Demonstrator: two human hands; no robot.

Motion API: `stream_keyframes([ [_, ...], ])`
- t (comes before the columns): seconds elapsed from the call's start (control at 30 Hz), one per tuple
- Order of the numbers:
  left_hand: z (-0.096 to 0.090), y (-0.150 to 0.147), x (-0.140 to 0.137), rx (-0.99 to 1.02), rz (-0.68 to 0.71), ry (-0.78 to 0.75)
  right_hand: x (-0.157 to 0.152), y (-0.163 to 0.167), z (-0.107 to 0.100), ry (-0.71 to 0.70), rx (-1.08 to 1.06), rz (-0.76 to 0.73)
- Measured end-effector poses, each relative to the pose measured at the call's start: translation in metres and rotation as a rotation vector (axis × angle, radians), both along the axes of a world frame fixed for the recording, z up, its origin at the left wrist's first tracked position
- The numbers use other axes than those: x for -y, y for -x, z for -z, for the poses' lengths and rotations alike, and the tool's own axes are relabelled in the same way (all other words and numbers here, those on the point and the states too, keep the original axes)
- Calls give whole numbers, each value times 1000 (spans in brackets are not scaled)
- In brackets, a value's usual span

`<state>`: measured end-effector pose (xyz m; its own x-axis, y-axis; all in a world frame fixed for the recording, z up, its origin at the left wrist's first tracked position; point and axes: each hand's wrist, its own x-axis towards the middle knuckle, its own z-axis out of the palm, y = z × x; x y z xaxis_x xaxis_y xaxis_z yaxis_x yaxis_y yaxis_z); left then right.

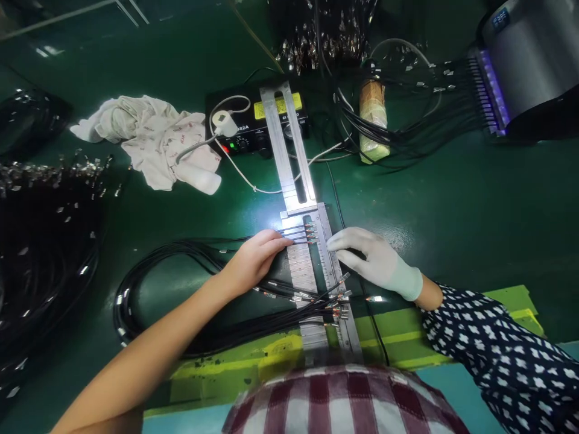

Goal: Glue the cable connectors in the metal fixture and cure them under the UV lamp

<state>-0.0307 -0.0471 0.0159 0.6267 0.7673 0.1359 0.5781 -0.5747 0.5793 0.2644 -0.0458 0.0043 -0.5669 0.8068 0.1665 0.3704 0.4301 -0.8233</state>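
Observation:
My bare left hand (260, 259) pinches a thin black wire (299, 243) at the left side of a slotted metal fixture (301, 266). Several black wires lie side by side across the fixture's upper part, their metal terminals (312, 231) over a dark slot. My right hand (373, 258), in a white glove, rests at the fixture's ruled right rail (328, 250), fingers apart and nothing visible in them. A looped bundle of black wires (149, 259) lies left of the fixture. Its terminal ends (341, 310) cross the lower part of the rail.
A black control box (248, 143) with lit indicators stands behind the fixture, beside a crumpled white cloth (158, 141). At upper right, a grey machine (534, 60) has wires along its purple-lit edge. A wrapped bottle-like object (373, 123) and wire heaps (45, 241) lie around.

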Motion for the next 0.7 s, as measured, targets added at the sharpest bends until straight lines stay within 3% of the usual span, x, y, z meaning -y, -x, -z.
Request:
stream_keyframes([
  [0.17,6,-1,2,9,2,-24,-1,0,1,17,-1,3],
  [0.4,18,2,28,-268,-145,-323,-4,0,1,39,-23,-4],
  [0.7,5,-16,24,-312,65,-264,-5,2,2,47,-26,18],
])
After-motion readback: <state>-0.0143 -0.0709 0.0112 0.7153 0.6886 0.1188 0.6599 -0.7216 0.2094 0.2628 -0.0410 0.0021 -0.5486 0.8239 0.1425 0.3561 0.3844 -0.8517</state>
